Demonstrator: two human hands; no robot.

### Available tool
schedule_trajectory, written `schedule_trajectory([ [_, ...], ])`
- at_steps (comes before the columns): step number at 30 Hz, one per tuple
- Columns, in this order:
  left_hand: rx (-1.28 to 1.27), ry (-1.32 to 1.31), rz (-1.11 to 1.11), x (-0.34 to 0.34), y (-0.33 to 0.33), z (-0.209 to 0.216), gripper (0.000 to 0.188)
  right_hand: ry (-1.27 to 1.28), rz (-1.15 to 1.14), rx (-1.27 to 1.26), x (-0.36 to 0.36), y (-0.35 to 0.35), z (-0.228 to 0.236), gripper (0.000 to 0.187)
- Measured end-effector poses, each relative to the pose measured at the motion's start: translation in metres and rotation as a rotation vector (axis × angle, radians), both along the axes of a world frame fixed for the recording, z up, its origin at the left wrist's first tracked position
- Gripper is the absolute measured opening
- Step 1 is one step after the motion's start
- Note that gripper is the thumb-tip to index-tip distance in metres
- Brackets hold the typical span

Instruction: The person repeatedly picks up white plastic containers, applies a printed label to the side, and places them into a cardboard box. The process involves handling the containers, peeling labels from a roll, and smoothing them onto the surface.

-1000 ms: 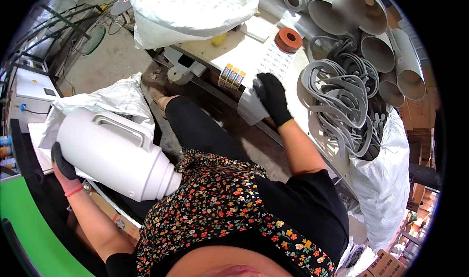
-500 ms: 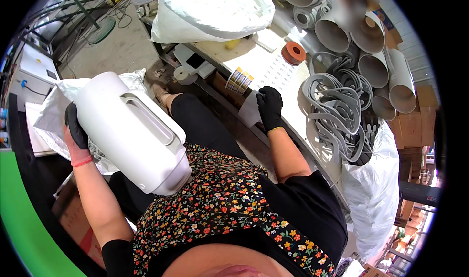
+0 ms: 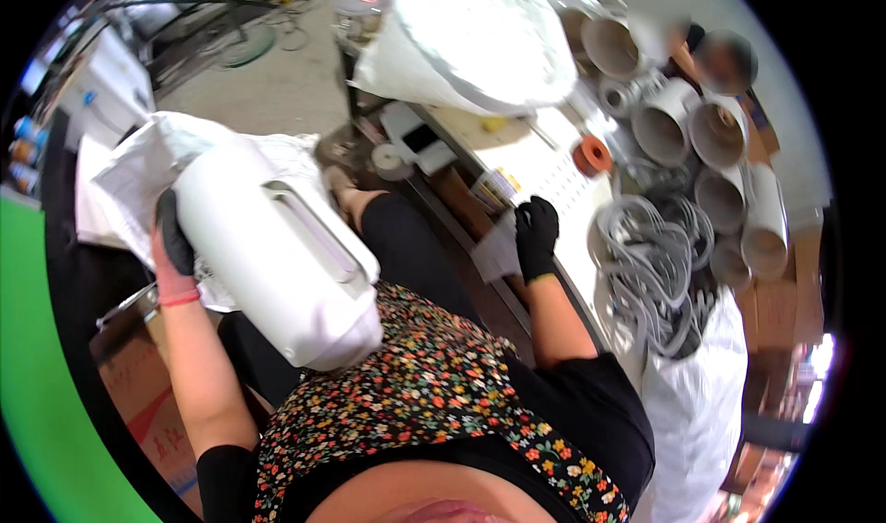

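Note:
A large white plastic jug (image 3: 249,246) with a long side handle lies tilted across my lap, its narrower end toward my apron. My left hand (image 3: 175,237), in a dark-palmed glove, grips the jug's left side. At the front edge of the table (image 3: 461,134), my black-gloved right hand (image 3: 537,232) has its fingers curled together; what they hold, if anything, is hidden. Beside that hand a piece of white paper (image 3: 498,254) hangs at the edge. Just beyond lies a strip of printed labels (image 3: 498,186), blurred.
An orange tape roll (image 3: 592,156) stands behind a sheet of small labels. Grey plastic handles (image 3: 646,265) are heaped at the right, near white cylinders (image 3: 664,126). A full white sack (image 3: 480,43) stands at the far end, an open white bag (image 3: 138,172) at left. Another person is at upper right.
The whole view has shifted, so the table and sacks sit lower and farther right. My left hand still grips the jug, and my right hand stays by the labels with fingers curled.

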State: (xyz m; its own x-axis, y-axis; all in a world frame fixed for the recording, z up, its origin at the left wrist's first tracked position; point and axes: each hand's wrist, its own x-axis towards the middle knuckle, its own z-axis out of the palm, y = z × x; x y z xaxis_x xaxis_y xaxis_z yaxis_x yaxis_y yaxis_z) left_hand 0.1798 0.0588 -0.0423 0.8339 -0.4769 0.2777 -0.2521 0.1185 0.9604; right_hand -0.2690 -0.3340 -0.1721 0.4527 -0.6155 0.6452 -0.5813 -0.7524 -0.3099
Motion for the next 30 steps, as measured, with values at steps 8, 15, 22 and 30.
schedule_trajectory([
  [8, -0.172, 0.034, -0.066, -0.033, -0.057, 0.044, 0.02, -0.309, 0.984, 1.038, 0.176, 0.078, 0.205, 0.05],
  [15, -0.195, 0.1, -0.085, -0.045, -0.055, 0.06, 0.02, -0.032, 1.202, 1.184, 0.231, 0.099, 0.238, 0.061],
  [22, -0.27, 0.222, -0.117, -0.037, -0.05, 0.053, 0.02, -0.058, 1.053, 1.098, 0.253, 0.088, 0.161, 0.068],
  [30, 0.147, -0.139, -0.058, -0.006, 0.013, 0.001, 0.045, -0.744, 1.184, 1.783, 0.233, 0.125, 0.093, 0.048],
])
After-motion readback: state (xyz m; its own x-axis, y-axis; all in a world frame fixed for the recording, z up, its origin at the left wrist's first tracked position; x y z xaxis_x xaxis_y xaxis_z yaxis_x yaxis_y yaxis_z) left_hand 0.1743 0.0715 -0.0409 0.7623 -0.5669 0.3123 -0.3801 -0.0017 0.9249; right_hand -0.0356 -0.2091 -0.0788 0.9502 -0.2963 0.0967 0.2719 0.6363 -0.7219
